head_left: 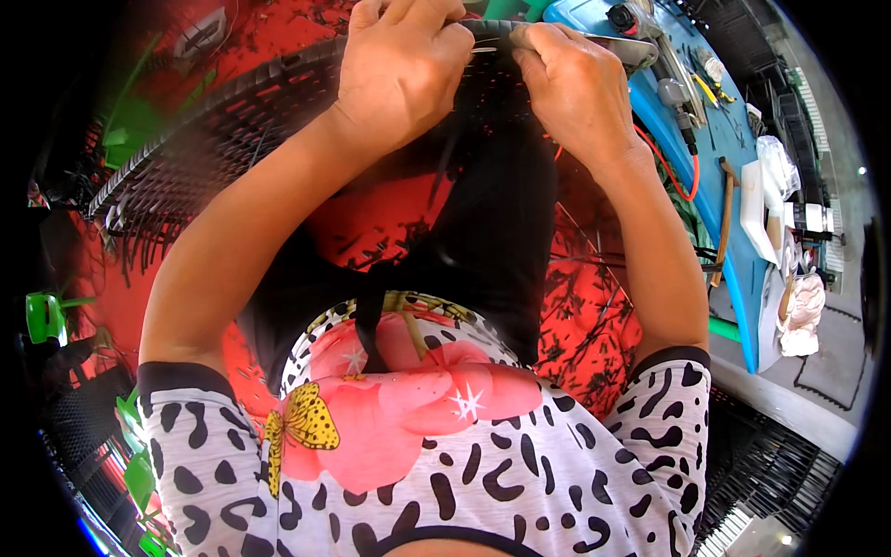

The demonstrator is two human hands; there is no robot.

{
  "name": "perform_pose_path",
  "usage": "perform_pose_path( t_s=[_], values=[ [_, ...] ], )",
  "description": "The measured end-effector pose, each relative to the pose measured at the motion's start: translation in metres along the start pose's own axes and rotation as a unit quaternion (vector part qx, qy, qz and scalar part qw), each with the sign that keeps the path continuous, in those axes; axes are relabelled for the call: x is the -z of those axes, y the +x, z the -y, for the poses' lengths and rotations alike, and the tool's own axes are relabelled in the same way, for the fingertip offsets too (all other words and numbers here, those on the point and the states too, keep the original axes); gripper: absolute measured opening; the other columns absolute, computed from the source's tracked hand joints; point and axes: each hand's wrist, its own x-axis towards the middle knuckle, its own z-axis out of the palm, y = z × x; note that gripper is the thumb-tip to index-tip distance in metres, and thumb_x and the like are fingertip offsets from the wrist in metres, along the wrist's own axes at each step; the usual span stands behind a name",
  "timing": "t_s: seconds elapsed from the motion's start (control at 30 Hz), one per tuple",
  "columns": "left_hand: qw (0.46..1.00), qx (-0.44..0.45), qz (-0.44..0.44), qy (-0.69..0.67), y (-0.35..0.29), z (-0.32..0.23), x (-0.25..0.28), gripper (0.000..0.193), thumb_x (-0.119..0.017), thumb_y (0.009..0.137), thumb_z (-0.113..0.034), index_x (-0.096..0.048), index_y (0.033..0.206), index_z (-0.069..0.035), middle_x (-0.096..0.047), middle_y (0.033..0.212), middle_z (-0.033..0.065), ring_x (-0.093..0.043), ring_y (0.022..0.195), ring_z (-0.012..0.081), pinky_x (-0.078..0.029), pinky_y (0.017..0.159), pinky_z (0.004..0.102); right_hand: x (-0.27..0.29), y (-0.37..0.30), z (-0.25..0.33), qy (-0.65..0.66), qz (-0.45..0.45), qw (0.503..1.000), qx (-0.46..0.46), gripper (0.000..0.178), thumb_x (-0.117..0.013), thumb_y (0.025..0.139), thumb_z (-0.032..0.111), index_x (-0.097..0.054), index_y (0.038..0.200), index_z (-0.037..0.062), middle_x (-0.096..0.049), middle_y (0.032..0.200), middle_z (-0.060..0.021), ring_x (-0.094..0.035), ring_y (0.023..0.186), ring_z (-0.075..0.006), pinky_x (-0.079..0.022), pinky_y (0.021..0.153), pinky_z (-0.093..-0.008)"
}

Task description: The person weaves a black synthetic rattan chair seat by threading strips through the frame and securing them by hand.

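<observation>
A black woven wicker panel point(251, 121) with a wrapped, curved rim stretches from the far left to a place between my hands. My left hand point(404, 74) is closed at the rim, its fingers bent and partly hidden at the top edge. To its right, my right hand point(577, 88) pinches the rim, thumb pressed against the curled fingers. Thin pale strands point(484, 46) show in the gap between the hands. A grey metal tool point(631, 51) sticks out beyond my right hand; whether that hand holds it is unclear.
On the right stands a blue table point(719, 200) bearing a hammer point(727, 209), yellow-handled pliers point(705, 90) and a red air hose point(682, 186). Black offcuts litter the red floor covering point(585, 325). At far left is a green plastic object point(45, 317).
</observation>
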Motion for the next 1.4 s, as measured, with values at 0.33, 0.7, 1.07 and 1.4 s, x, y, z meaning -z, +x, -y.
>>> perform_pose_path(
  t_s=[0.33, 0.7, 1.07, 1.4],
  values=[
    [0.977, 0.158, 0.048, -0.135, -0.033, 0.026, 0.044, 0.012, -0.060, 0.077, 0.006, -0.049, 0.074, 0.000, -0.061, 0.102, 0.0127, -0.058, 0.086, 0.0226, -0.045, 0.077, 0.0293, 0.042, 0.001, -0.051, -0.042, 0.090, 0.991, 0.087, 0.025, -0.067, 0.076, 0.016, -0.059, 0.098, 0.0051, -0.056, 0.092, -0.0137, -0.056, 0.087, -0.0334, -0.045, 0.074, -0.0419],
    [0.933, 0.323, 0.116, -0.106, -0.079, 0.072, 0.109, 0.010, -0.054, 0.083, 0.005, -0.049, 0.079, -0.002, -0.060, 0.105, 0.0079, -0.054, 0.098, 0.0156, -0.039, 0.090, 0.0259, 0.083, -0.023, -0.160, -0.004, 0.108, 0.994, 0.022, 0.021, -0.056, 0.090, 0.017, -0.061, 0.103, 0.0019, -0.060, 0.091, -0.0078, -0.059, 0.081, -0.0168, -0.046, 0.076, -0.0292],
    [0.937, 0.322, 0.094, -0.098, -0.094, 0.088, 0.115, 0.016, -0.056, 0.084, -0.009, -0.061, 0.097, -0.001, -0.063, 0.093, 0.0085, -0.056, 0.080, 0.0189, -0.044, 0.078, 0.0295, 0.056, -0.123, 0.002, 0.303, 0.001, 0.944, -0.128, 0.058, -0.085, 0.058, 0.017, -0.060, 0.108, 0.0020, -0.063, 0.091, -0.0051, -0.055, 0.070, -0.0096, -0.042, 0.058, -0.0248],
    [0.894, 0.421, 0.059, 0.146, -0.185, 0.210, 0.231, 0.018, -0.055, 0.091, -0.014, -0.064, 0.103, -0.005, -0.064, 0.111, 0.0048, -0.059, 0.099, 0.0147, -0.044, 0.087, 0.0258, 0.030, -0.089, 0.004, 0.242, -0.150, 0.932, -0.225, 0.022, -0.065, 0.079, 0.000, -0.063, 0.101, 0.0023, -0.050, 0.069, 0.0034, -0.039, 0.053, -0.0010, -0.036, 0.047, -0.0185]
  ],
)
